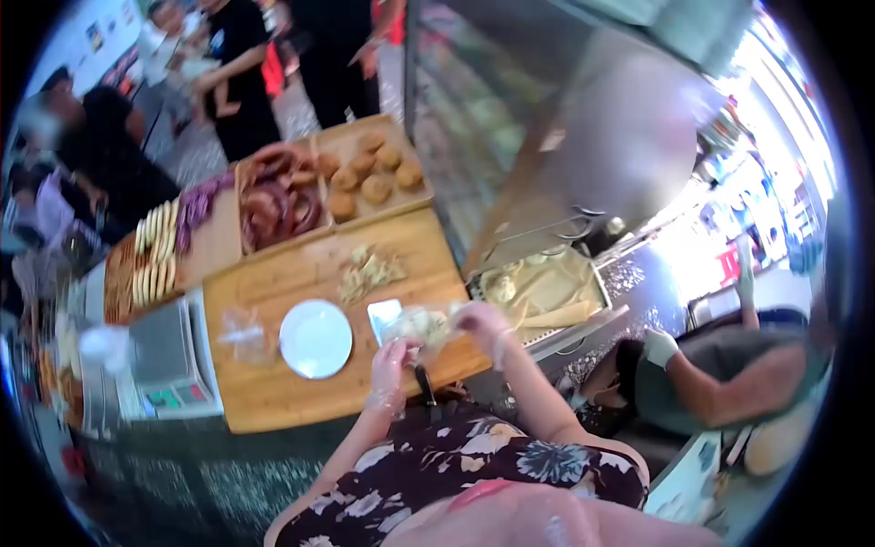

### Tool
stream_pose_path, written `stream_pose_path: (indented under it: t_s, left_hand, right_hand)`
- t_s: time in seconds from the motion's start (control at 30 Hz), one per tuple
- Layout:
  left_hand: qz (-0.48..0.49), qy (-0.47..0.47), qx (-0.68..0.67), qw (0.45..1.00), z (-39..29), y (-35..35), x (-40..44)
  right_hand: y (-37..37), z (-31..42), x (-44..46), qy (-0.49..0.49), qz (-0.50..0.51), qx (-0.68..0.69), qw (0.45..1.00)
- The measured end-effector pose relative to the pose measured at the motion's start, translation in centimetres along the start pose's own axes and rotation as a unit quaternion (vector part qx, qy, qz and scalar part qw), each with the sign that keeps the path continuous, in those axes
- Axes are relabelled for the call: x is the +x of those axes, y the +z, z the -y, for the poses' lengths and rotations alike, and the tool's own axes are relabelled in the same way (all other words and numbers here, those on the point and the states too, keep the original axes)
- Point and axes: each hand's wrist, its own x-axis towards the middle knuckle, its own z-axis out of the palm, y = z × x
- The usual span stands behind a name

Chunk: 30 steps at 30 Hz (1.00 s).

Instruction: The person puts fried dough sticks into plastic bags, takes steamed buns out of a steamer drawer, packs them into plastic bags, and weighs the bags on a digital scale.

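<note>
A clear plastic bag (422,326) with pale, chopped food in it hangs between my hands above the wooden cutting board (264,401). My left hand (392,363), in a thin clear glove, is closed on the bag's near-left edge. On the right side, my gloved right hand (483,325) grips the bag with curled fingers; its fingertips are partly blurred. Under the bag lies a cleaver with a bright blade (384,316) and a black handle (425,385). Chopped pale pieces (369,273) are heaped farther back on the board. Left of my hands sits a white plate (315,339).
A crumpled clear bag (244,335) and a scale (169,356) are at the left. Behind the board stand trays of dark sausage rings (281,208) and round brown buns (375,187). A lined tray (556,287) lies right. A gloved co-worker (720,374) is close by; people stand beyond the counter.
</note>
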Motion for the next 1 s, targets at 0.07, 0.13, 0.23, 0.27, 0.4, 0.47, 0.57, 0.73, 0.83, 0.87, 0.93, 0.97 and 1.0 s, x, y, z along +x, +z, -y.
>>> stream_pose_path:
  t_s: [0.07,0.13,0.23,0.27,0.4,0.47,0.57,0.73,0.83,0.87,0.93,0.97,1.0]
  left_hand:
    - [-0.050,-0.130,0.007,0.990,-3.1,1.6,0.2]
    - [0.016,-0.147,-0.026,0.989,-2.3,1.4,1.3]
    - [0.071,-0.118,-0.060,0.989,-3.0,2.3,1.2]
    - [0.047,-0.119,-0.022,0.992,-2.1,1.7,1.8]
    - [0.021,-0.111,0.028,0.993,-1.2,3.6,2.8]
    - [0.013,-0.146,0.025,0.989,-0.7,2.9,4.2]
    - [-0.007,-0.161,0.034,0.986,1.1,-1.4,8.4]
    - [-0.039,-0.094,0.059,0.993,-4.4,1.5,5.1]
    - [-0.092,0.038,0.018,0.995,-7.6,9.0,0.5]
    - [-0.055,0.045,0.027,0.997,-7.2,6.3,1.1]
    - [-0.103,0.089,0.042,0.990,-8.5,8.9,-1.4]
    - [-0.080,0.084,0.047,0.992,-8.2,6.5,-1.9]
    - [-0.147,0.120,0.023,0.982,-8.5,7.5,-3.7]
  right_hand:
    - [5.5,6.9,-5.7,-0.074,0.136,-0.109,0.982]
    - [7.8,6.0,-6.3,-0.193,0.143,-0.426,0.872]
    - [5.8,6.1,-8.7,-0.243,0.103,-0.463,0.846]
    - [3.3,6.8,-10.4,-0.290,0.057,-0.415,0.861]
    - [-8.9,-3.1,-7.9,-0.149,-0.528,-0.210,0.810]
    - [-15.8,-9.5,-6.2,0.018,-0.696,-0.132,0.706]
    - [-20.8,-14.7,-2.9,0.281,-0.634,0.177,0.699]
    - [-21.9,-16.4,6.6,0.247,-0.570,0.329,0.711]
    - [-23.3,-15.7,9.1,0.070,-0.355,0.329,0.872]
    - [-22.9,-13.1,6.6,0.036,-0.337,0.299,0.892]
    - [-22.7,-7.4,2.9,-0.035,-0.241,0.276,0.930]
    - [-21.4,-7.1,2.5,-0.154,-0.248,0.227,0.929]
    - [-19.3,-3.5,-0.4,-0.114,-0.237,0.197,0.945]
